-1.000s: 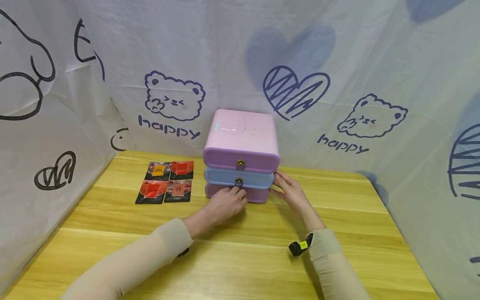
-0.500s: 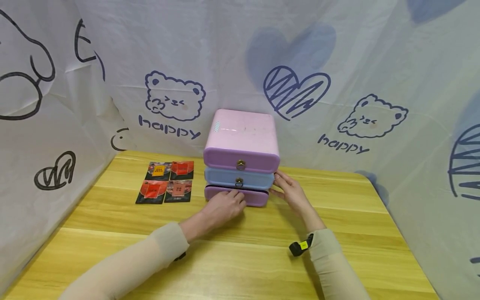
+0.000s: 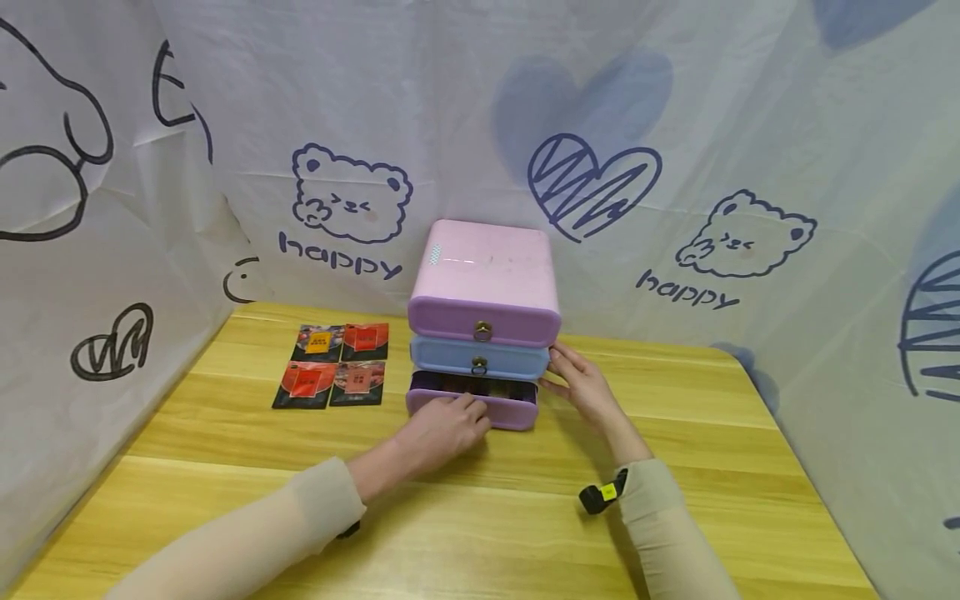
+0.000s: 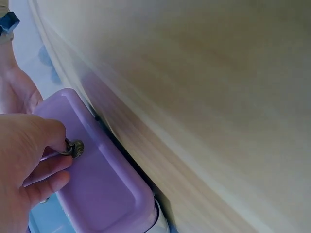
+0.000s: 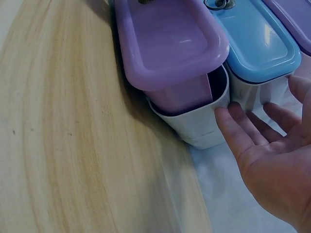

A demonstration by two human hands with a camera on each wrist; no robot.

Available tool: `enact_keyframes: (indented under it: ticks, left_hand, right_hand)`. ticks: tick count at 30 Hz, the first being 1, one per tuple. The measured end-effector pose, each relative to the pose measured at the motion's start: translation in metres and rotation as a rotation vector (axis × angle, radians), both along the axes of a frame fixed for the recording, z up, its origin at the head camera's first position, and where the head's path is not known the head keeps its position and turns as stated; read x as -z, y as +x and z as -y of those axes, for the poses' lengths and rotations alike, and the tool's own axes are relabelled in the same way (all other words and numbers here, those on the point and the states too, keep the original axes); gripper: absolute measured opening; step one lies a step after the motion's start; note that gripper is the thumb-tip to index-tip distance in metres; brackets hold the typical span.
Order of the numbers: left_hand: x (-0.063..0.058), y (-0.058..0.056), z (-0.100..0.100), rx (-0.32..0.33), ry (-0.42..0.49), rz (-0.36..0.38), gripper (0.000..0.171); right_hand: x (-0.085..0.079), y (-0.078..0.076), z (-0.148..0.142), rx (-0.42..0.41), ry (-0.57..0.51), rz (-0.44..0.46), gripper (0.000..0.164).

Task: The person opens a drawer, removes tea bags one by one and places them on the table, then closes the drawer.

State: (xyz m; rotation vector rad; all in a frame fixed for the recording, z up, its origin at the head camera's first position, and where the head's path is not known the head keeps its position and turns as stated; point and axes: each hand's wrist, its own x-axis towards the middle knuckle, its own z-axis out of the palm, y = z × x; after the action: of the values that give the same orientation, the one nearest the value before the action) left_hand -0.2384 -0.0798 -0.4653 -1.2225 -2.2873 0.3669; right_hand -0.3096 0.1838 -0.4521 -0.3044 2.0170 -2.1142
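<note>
A small chest (image 3: 491, 265) with a pink top and three stacked drawers stands at the back of the table. Its bottom purple drawer (image 3: 516, 414) is partly pulled out, showing a dark inside whose contents I cannot make out. My left hand (image 3: 442, 429) pinches the ring pull (image 4: 76, 148) on that drawer's front, as the left wrist view shows. The fingers of my right hand (image 5: 274, 155) are extended against the side of the chest, by the bottom and middle levels. Above, the blue drawer (image 3: 438, 355) and the upper purple drawer (image 3: 442, 317) are shut.
Several dark and red sachets (image 3: 303, 383) lie in a block on the wooden table (image 3: 480, 533), left of the chest. Behind it hangs a white curtain (image 3: 465, 108) with bear and heart drawings. A black wrist camera (image 3: 597, 498) sits on my right wrist.
The bottom drawer has slid out toward me from its closed position, with my left hand drawing back along with it. My right hand has stayed at the chest's side.
</note>
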Motion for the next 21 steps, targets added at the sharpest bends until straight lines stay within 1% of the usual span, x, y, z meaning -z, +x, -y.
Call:
enact_keyframes:
  ticks: [5, 13, 21]
  left_hand:
    - [-0.002, 0.008, 0.0, 0.011, -0.003, 0.026, 0.014]
    - [-0.004, 0.021, -0.001, 0.026, -0.01, 0.001, 0.013]
    - [-0.004, 0.027, -0.002, 0.028, 0.006, 0.028, 0.014]
  right_hand:
    - [-0.001, 0.001, -0.001, -0.004, 0.012, 0.003, 0.055]
    - [-0.001, 0.001, -0.001, 0.003, 0.011, 0.002, 0.055]
    - [-0.001, 0.0, -0.001, -0.001, 0.02, 0.005, 0.055]
